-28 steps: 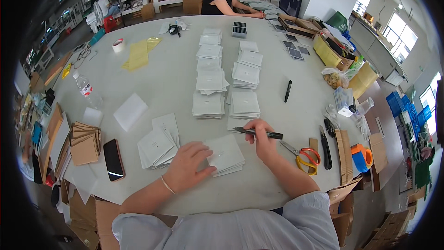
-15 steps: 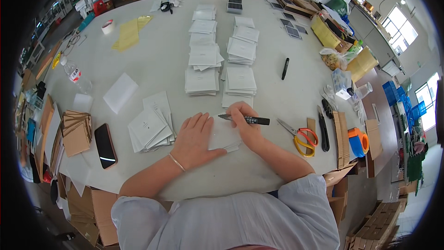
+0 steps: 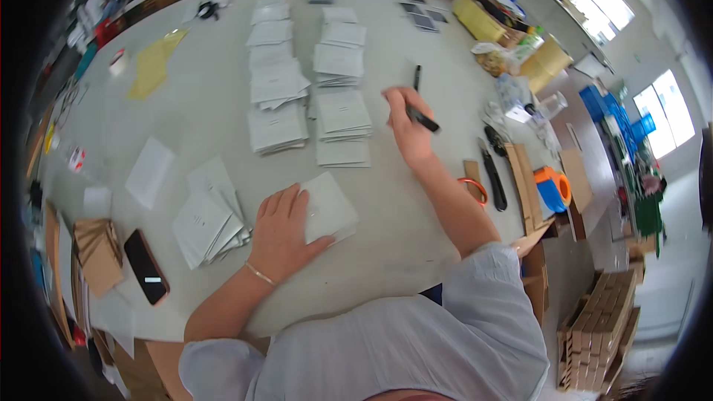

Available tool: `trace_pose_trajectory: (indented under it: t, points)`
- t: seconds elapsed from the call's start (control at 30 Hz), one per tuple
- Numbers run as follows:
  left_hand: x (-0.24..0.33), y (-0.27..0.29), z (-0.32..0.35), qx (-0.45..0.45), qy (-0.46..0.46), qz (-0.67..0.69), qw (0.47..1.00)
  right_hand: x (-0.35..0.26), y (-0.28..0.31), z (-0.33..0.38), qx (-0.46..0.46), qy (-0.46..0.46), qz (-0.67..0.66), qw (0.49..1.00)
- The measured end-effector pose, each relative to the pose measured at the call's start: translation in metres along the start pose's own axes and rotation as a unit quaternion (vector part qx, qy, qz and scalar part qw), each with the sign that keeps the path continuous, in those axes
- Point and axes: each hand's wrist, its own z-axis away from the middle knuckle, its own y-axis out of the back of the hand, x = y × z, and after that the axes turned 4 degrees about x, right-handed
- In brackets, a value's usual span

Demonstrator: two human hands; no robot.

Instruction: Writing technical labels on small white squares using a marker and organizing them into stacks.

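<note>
My left hand (image 3: 281,234) rests with its fingers stretched out over the left side of a small pile of white square envelopes or cards (image 3: 331,208) near the table's front. Raised over the table to the right of the stacks, my right hand (image 3: 405,128) grips a black marker (image 3: 423,118) whose end sticks out past the fingers. Another black marker (image 3: 418,76) lies just beyond that hand. Two rows of white stacked packets (image 3: 344,113) stand in front of me. Left of my left hand, more white packets (image 3: 208,223) lie in a fanned pile.
A phone (image 3: 146,267) and brown cardboard pieces (image 3: 99,256) lie at left, with a yellow sheet (image 3: 156,65) farther back. On the right are a utility knife (image 3: 493,178), an orange-and-blue tape dispenser (image 3: 551,189) and scissors (image 3: 475,189), partly hidden by my forearm. Dark square pieces (image 3: 423,21) lie far right.
My right hand has lifted away from the pile, carrying the marker forward and to the right. My left hand stays on the pile. The whole view has shifted and tilted.
</note>
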Motion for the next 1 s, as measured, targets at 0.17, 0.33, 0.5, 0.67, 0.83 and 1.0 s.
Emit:
trace_pose_trajectory:
  t: [0.17, 0.33, 0.5, 0.67, 0.83, 1.0]
  points:
    - [0.003, -0.002, -0.001, -0.005, -0.018, -0.019, 1.0, 0.079, 0.051, -0.081, -0.016, 0.08, 0.479, 0.874]
    - [0.008, -0.004, -0.002, 0.002, -0.032, -0.028, 0.999, 0.114, 0.068, -0.097, -0.06, -0.017, 0.544, 0.837]
    - [0.004, -0.006, -0.002, 0.008, -0.024, -0.036, 0.999, 0.121, 0.078, -0.112, -0.082, -0.022, 0.546, 0.833]
    - [0.006, -0.007, -0.004, 0.007, -0.029, -0.041, 0.999, 0.135, 0.14, -0.136, -0.049, -0.015, 0.638, 0.769]
    - [0.005, -0.007, -0.001, 0.001, -0.02, -0.036, 0.999, 0.132, 0.183, -0.13, 0.062, -0.001, 0.65, 0.757]
    - [0.008, -0.004, 0.002, 0.003, -0.022, -0.044, 0.999, 0.083, 0.136, -0.085, 0.017, 0.064, 0.371, 0.926]
